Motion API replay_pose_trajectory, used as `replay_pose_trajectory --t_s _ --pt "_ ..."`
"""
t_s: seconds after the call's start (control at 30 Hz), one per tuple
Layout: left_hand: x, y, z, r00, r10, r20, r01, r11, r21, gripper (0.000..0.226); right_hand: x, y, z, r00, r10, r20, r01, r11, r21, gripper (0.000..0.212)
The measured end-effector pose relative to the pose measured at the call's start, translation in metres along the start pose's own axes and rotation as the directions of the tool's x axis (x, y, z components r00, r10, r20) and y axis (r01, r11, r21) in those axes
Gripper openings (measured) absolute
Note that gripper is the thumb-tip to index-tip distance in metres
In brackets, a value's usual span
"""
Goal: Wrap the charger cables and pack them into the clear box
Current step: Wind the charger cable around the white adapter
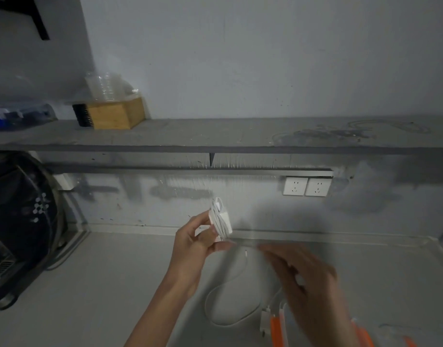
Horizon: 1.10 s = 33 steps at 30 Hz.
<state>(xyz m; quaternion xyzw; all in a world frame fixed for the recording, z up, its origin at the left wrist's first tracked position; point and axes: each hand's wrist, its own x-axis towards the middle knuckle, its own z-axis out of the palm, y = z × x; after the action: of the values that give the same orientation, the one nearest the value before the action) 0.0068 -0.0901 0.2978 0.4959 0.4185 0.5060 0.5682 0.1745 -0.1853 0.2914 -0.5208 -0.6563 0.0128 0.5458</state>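
Observation:
My left hand (194,242) holds a white charger brick (221,220) upright above the counter, thumb and fingers pinching its sides. White cable is wound round the brick in several turns. My right hand (308,279) is blurred with motion, just right of and below the brick, and seems to hold the loose end of the cable. The rest of that white cable (228,304) lies in a loop on the counter below. The clear box with orange latches (278,329) sits at the bottom right, partly hidden by my right arm, with another white charger (264,321) at its left edge.
A grey shelf (215,136) runs across the wall above, carrying a wooden box (115,113) with clear plastic cups. Two white wall sockets (306,186) sit under the shelf at right. A dark round appliance (20,221) stands at the left on the pale counter (102,284).

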Motion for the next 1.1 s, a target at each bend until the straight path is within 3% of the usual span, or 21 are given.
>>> replay_pose_trajectory --t_s 0.2,0.27,0.37,0.43,0.5,0.57,0.7,0.8,1.1 --pt "-0.013 -0.004 0.017 0.994 -0.009 0.111 -0.003 0.994 0.112 0.029 0.016 -0.005 0.003 0.961 0.047 -0.273 -0.043 0.999 0.018 0.011" --pt "-0.010 -0.007 0.020 0.992 -0.044 0.120 0.034 0.996 0.079 0.028 0.018 -0.008 0.008 0.945 0.186 -0.268 -0.112 0.956 0.271 0.020" --pt "-0.007 -0.010 0.022 0.987 -0.086 0.134 0.085 0.996 0.014 0.026 0.020 -0.007 0.020 0.925 0.373 -0.074 -0.192 0.627 0.755 0.037" --pt "-0.008 -0.011 0.023 0.983 -0.093 0.159 0.099 0.995 -0.031 0.024 0.020 -0.003 0.028 0.905 0.425 -0.019 -0.223 0.512 0.830 0.046" --pt "-0.007 -0.011 0.023 0.978 -0.104 0.180 0.116 0.991 -0.059 0.025 0.018 -0.001 0.034 0.908 0.417 -0.028 -0.228 0.550 0.803 0.036" --pt "-0.005 -0.012 0.021 0.973 -0.130 0.191 0.147 0.986 -0.075 0.029 0.017 0.001 0.036 0.914 0.401 -0.065 -0.247 0.676 0.694 0.011" --pt "0.000 -0.013 0.017 0.977 -0.149 0.154 0.161 0.984 -0.071 0.028 0.016 0.011 0.037 0.933 0.344 -0.108 -0.300 0.906 0.299 0.041" --pt "0.003 -0.011 0.018 0.984 -0.124 0.129 0.132 0.990 -0.055 0.023 0.015 0.018 0.036 0.952 0.298 -0.075 -0.284 0.946 0.154 0.035" --pt "0.012 -0.008 0.025 0.974 -0.128 0.190 0.136 0.990 -0.032 0.018 0.018 0.030 0.025 0.965 0.244 -0.091 -0.250 0.967 -0.054 0.018"
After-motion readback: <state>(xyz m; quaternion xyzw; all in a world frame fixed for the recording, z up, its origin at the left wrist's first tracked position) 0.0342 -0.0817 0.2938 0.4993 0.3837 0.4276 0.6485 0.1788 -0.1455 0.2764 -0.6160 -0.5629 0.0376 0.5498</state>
